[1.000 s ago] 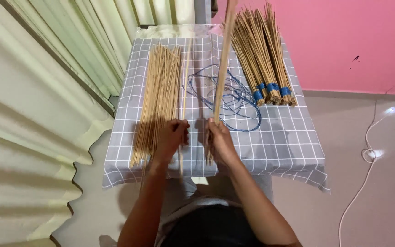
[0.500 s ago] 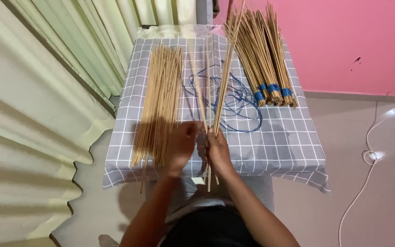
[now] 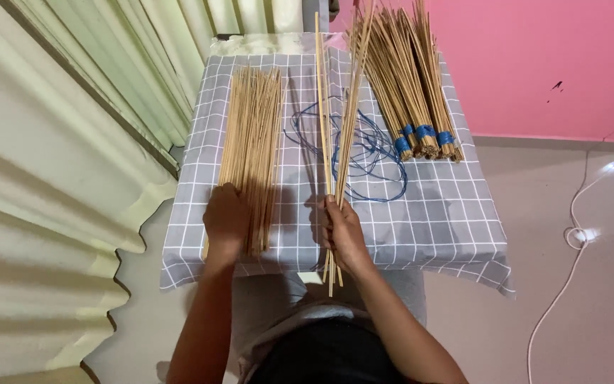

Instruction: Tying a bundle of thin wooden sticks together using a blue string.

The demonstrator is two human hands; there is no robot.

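Fingers of my left hand (image 3: 226, 217) lie flat and loosely spread on the near end of the loose pile of thin tan bamboo sticks (image 3: 250, 149), gripping nothing. That pile runs lengthwise along the left edge of the small table under a grey white-checked cloth (image 3: 435, 220), from near edge almost to far edge.

My right hand (image 3: 343, 229) is closed around a small handful of long tan sticks (image 3: 341, 135), near the middle of the near edge. Their lower ends poke out below my fist, past the table's near edge; upper ends fan apart slightly and lean toward the far edge.

Tangled blue cord (image 3: 367, 153) lies at table centre, under and right of the held sticks.

Tied bundles of tan sticks with blue bindings (image 3: 410, 92) sit at the far right corner, bound ends toward me.

Pale green pleated curtain (image 3: 72, 142) left of the table, pink wall (image 3: 534, 64) behind, white cable (image 3: 570, 235) on the floor at right.
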